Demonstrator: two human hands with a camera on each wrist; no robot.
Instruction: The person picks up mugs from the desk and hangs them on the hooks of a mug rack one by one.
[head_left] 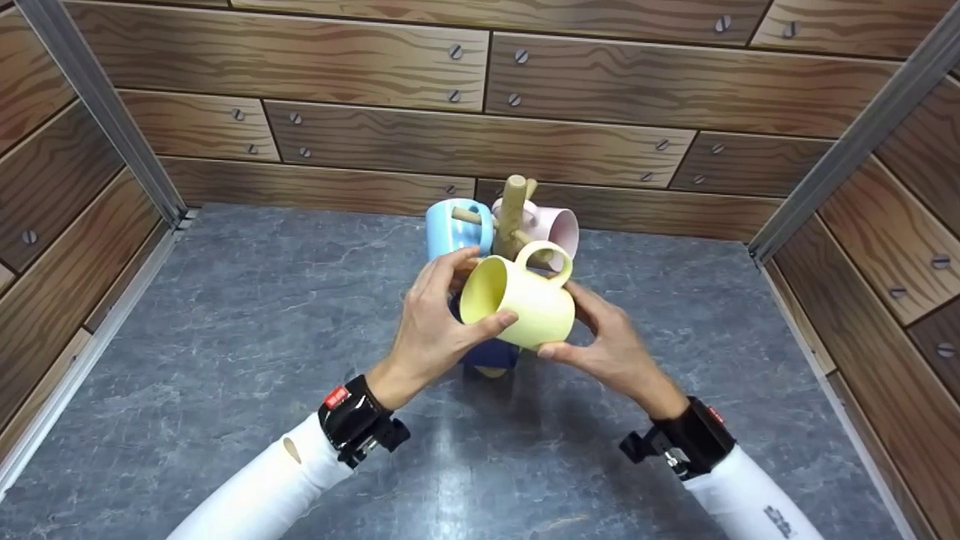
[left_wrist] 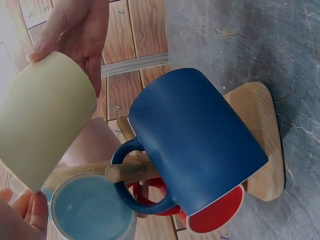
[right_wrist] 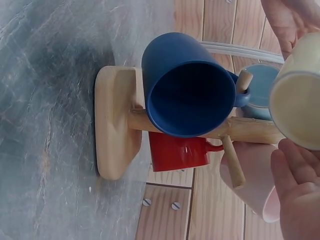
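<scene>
A yellow mug [head_left: 536, 311] is held up between both hands, tilted on its side, its opening toward the left and its handle on top. My left hand [head_left: 429, 326] grips the rim end, thumb on the outside. At the base end, my right hand [head_left: 616, 346] grips it with thumb and fingers. Just behind stands a wooden mug tree [head_left: 513, 202]. A dark blue mug [left_wrist: 195, 135] hangs low on one peg, partly hidden by the yellow mug in the head view. Also on the tree are a light blue mug [head_left: 444, 229], a pink mug [head_left: 564, 229] and a red mug [right_wrist: 177, 152].
The mug tree's wooden base [right_wrist: 112, 122] rests on a grey marbled tabletop [head_left: 300, 300]. Wood-patterned panels [head_left: 375, 60] enclose the back and both sides, with metal strips at the corners. A bare wooden peg [right_wrist: 232, 162] sticks out from the post.
</scene>
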